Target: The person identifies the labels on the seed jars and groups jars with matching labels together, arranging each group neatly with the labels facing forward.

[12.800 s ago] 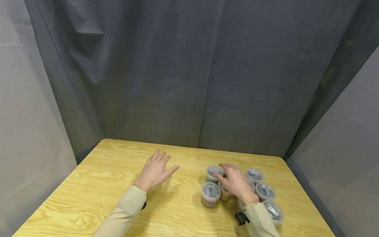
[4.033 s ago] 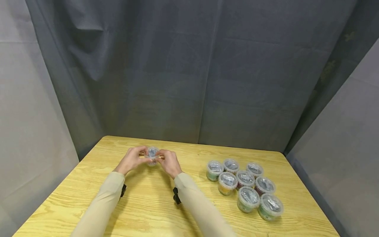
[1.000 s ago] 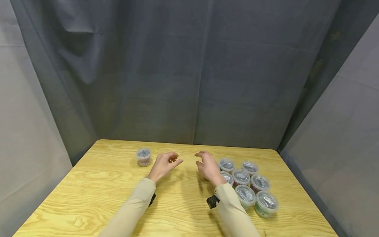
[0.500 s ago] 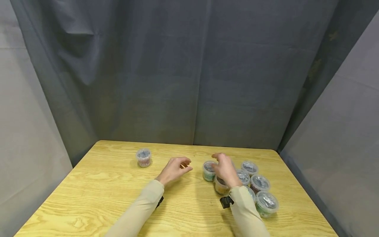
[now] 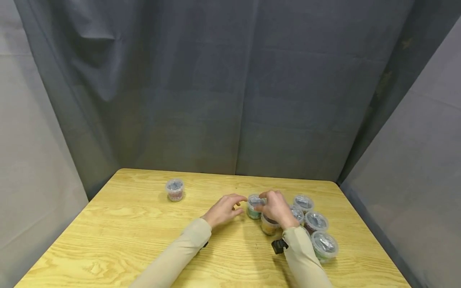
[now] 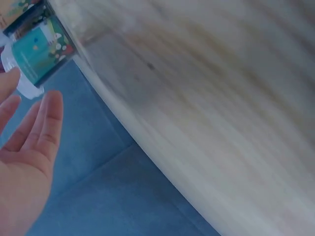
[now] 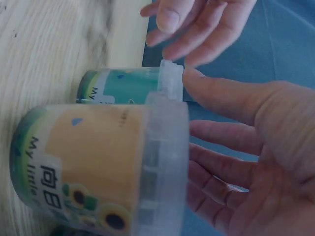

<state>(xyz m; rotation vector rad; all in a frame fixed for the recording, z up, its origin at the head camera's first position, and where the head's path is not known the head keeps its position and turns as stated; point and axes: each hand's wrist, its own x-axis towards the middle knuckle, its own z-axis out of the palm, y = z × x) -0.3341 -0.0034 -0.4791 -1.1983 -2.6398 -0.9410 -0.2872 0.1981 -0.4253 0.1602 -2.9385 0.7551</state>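
A small lidded plastic tub with a green label [image 5: 253,207] stands upright at the left of a group of similar tubs. My left hand [image 5: 225,210] is just to its left, fingers loosely bent and apart from it in the left wrist view. Over the tub's right side is my right hand [image 5: 276,208], its thumb [image 7: 221,93] at the edge of the lid, touching or nearly so. The right fingers are spread around no tub that I can see. Beside it, nearer the camera, stands an orange-labelled tub [image 7: 93,157] with sunflowers printed on it.
Several more clear-lidded tubs, such as the front one [image 5: 324,246], stand close together to the right, some hidden by the right arm. A single tub with a pinkish label [image 5: 175,190] stands alone at the back left of the wooden table [image 5: 108,240]. A dark curtain [image 5: 180,100] hangs behind.
Earlier, both hands held the pinkish tub at the back left; it now stands there released. Since then both hands have moved right, to either side of the green-labelled tub.
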